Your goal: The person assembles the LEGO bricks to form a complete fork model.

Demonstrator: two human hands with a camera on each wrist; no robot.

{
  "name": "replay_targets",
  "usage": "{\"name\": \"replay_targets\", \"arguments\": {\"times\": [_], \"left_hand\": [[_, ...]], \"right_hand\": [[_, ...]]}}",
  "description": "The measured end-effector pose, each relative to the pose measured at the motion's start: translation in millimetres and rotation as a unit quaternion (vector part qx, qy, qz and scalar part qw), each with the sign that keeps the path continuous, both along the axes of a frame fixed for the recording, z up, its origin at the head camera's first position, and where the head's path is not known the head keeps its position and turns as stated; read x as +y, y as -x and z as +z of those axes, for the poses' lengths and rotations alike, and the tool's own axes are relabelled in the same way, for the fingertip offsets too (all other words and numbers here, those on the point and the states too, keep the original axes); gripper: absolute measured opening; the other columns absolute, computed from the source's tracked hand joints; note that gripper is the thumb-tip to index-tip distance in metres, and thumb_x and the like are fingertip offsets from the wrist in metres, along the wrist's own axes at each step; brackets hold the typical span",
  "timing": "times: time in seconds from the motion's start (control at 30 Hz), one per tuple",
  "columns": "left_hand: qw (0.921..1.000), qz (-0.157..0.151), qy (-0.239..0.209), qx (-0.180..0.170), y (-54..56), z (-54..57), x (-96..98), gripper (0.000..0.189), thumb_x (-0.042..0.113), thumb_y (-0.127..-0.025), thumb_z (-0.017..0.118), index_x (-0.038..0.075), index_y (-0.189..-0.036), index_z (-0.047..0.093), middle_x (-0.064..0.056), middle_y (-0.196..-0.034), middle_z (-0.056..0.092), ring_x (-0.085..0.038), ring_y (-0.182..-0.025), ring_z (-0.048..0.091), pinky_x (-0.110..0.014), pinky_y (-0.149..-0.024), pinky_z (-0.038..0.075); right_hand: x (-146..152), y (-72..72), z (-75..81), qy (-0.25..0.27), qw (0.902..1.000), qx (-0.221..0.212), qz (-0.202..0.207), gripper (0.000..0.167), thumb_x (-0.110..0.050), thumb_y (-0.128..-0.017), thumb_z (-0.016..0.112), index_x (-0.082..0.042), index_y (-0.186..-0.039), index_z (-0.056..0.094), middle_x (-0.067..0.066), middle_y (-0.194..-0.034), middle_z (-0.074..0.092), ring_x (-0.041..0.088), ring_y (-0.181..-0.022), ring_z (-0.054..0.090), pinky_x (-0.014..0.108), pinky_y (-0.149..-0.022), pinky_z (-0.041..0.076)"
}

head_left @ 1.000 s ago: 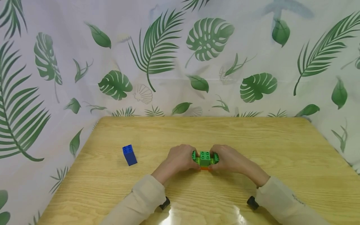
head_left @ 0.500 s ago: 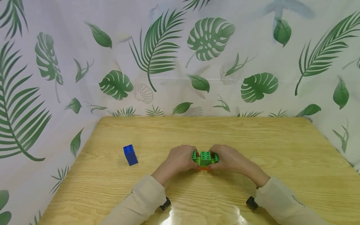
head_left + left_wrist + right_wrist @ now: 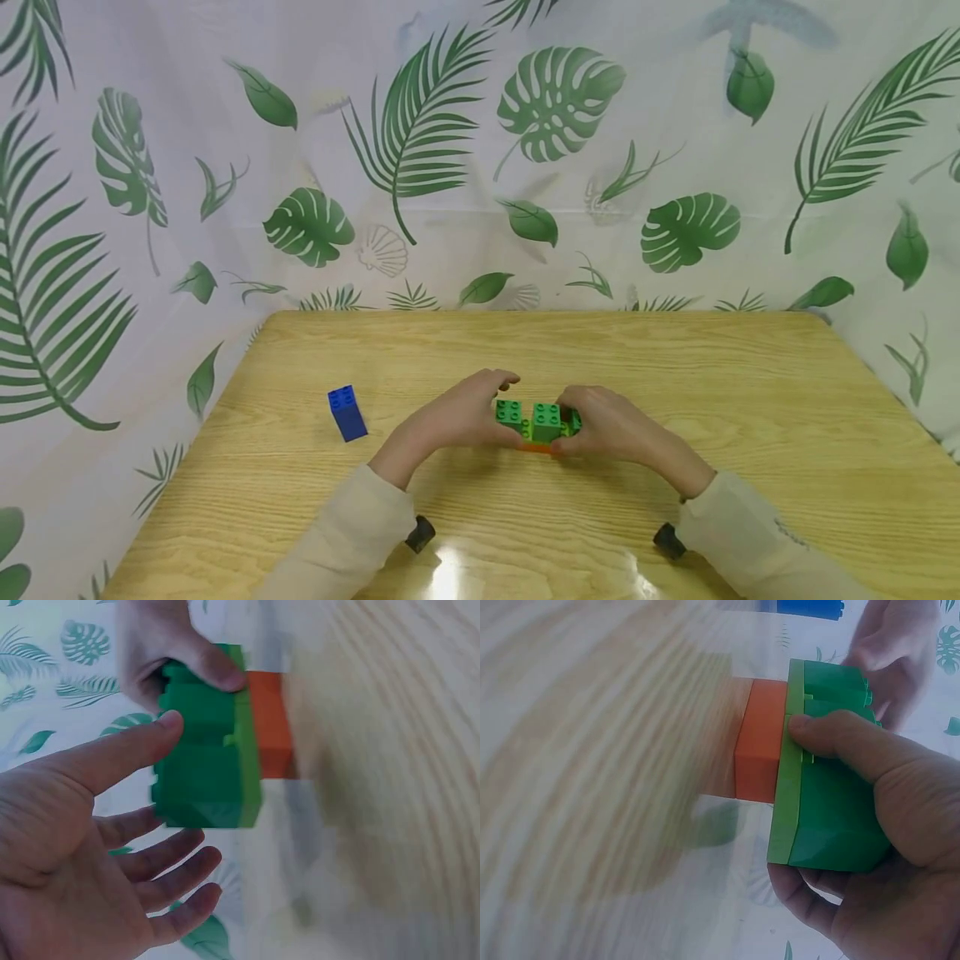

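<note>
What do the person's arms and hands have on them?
The left sleeve and right sleeve are long and beige. The right one has a dark marking, too small to read. A small black piece shows by the left sleeve, another by the right. The left hand and right hand wear no gloves.

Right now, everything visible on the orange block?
The orange block is smooth-sided and looks plastic. It sits lowest, directly under the light green layer, which overhangs both ends and hides its top. It appears to stand flat on the table. The right hand grips the darker green blocks above it; the left hand is apart from it.
</note>
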State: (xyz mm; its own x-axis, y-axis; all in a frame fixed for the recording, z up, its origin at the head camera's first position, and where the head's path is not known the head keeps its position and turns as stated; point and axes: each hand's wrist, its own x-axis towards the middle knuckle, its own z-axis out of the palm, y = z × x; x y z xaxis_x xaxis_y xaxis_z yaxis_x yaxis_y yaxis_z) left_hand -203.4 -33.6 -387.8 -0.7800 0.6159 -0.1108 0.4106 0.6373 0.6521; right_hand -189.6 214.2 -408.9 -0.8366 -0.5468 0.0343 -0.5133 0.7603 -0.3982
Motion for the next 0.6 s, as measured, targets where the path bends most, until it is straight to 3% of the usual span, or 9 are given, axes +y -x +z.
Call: {"name": "replay_targets", "arguments": {"times": [0.13,0.3,0.6], "left_hand": [[0.9999,-0.001,-0.01,0.01,-7.1,17.2,-18.4,0.077,0.026,-0.092,0.081,0.008,-0.156,0.042,-0.014,-0.152,0.049,-0.03,-0.14,0.046,-0.046,-0.112,0.041],[0.998,0.021,-0.036,0.046,-20.1,37.6,-43.7,0.068,0.024,-0.097,0.075,0.008,-0.155,0.044,-0.011,-0.151,0.052,-0.029,-0.138,0.048,-0.048,-0.111,0.042],[0.9835,0.076,-0.111,0.121,-33.6,52.5,-93.8,0.053,0.017,-0.1,0.07,0.006,-0.149,0.052,-0.011,-0.144,0.058,-0.028,-0.13,0.056,-0.05,-0.105,0.047]], "right_hand": [[0.0,-0.5,-0.5,-0.005,1.0,0.005,-0.004,0.041,-0.029,-0.081,0.089,0.0,-0.104,0.071,-0.002,-0.088,0.063,0.009,-0.073,0.053,0.028,-0.064,0.046],[-0.3,-1.5,-1.7,-0.002,0.9998,0.018,-0.002,0.041,-0.03,-0.08,0.09,-0.001,-0.102,0.07,-0.002,-0.088,0.064,0.009,-0.073,0.053,0.029,-0.064,0.047],[0.1,-1.5,-0.6,-0.012,0.9997,0.023,-0.002,0.04,-0.03,-0.079,0.089,-0.002,-0.101,0.07,-0.001,-0.09,0.064,0.01,-0.076,0.055,0.032,-0.067,0.049]]}}
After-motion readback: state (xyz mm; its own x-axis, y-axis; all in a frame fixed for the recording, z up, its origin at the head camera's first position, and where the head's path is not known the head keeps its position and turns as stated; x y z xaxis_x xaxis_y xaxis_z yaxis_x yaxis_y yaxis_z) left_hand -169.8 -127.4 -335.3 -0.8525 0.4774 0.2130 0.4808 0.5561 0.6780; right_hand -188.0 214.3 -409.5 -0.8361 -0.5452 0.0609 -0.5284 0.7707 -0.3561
